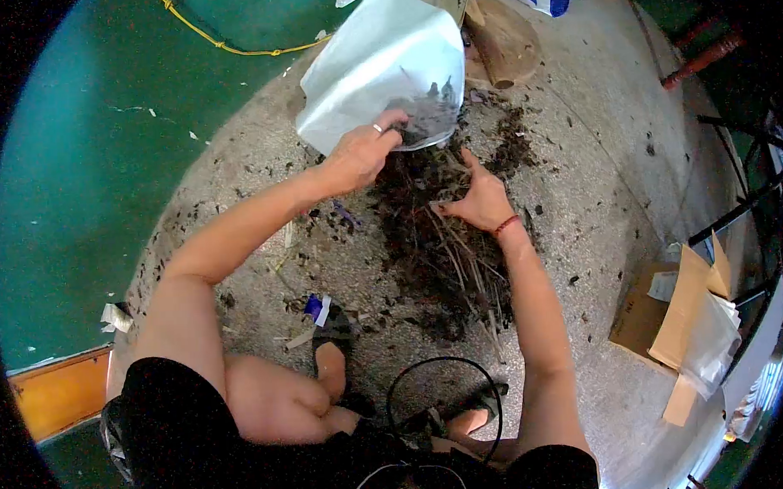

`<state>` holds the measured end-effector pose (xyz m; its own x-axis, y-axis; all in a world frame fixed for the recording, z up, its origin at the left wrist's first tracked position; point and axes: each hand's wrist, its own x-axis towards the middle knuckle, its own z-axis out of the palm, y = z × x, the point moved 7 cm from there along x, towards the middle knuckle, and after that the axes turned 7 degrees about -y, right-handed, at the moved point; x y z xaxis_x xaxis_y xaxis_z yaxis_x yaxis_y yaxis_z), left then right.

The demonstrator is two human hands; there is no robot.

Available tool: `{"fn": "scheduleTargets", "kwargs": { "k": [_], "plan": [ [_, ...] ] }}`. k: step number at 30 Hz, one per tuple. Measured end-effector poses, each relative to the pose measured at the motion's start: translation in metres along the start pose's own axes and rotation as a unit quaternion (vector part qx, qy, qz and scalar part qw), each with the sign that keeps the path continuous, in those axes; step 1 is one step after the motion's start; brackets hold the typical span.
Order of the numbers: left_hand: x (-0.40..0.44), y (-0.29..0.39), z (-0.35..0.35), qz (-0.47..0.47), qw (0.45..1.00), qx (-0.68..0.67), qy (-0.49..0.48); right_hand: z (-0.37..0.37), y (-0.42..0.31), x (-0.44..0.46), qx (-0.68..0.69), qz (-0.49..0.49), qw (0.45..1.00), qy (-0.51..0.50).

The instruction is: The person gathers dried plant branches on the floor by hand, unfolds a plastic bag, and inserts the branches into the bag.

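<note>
A whitish plastic bag (381, 59) lies on the floor ahead, its near edge towards me and dark bits showing at its lower right. My left hand (362, 155), with a ring on one finger, has its fingers curled at this edge, gripping the bag. Between my feet and the bag spreads a heap of dark, dry plant matter (426, 235) with long pale stalks (474, 276). My right hand (485, 200), a red bracelet at the wrist, is over the heap's right side, thumb and index finger spread apart. Its other fingers are partly hidden.
Dark crumbs scatter across the speckled floor. A cardboard box (640, 313) with clear plastic stands at right, near black metal bars (744, 202). A brown round object (501, 47) lies beyond the bag. A yellow cord (221, 43) crosses the green floor at upper left.
</note>
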<state>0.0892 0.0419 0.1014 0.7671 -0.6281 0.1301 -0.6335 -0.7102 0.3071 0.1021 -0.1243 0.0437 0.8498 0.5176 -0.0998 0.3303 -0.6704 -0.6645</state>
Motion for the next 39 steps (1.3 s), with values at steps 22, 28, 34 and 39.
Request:
{"fn": "scheduleTargets", "kwargs": {
  "k": [22, 28, 34, 39],
  "plan": [
    [-0.022, -0.109, 0.0, -0.342, 0.789, -0.136, 0.493, -0.009, 0.015, -0.006, 0.397, 0.071, 0.907, -0.122],
    [-0.004, -0.136, 0.031, -0.403, 0.755, -0.386, 0.344, 0.004, 0.029, -0.006, 0.369, 0.007, 0.922, -0.115],
    [-0.01, -0.173, 0.057, -0.4, 0.881, -0.216, 0.133, -0.015, 0.023, -0.011, 0.363, 0.027, 0.927, -0.086],
    [-0.03, -0.139, 0.056, -0.332, 0.892, -0.277, 0.131, -0.01, 0.033, -0.009, 0.359, 0.045, 0.928, -0.09]
  ]
}}
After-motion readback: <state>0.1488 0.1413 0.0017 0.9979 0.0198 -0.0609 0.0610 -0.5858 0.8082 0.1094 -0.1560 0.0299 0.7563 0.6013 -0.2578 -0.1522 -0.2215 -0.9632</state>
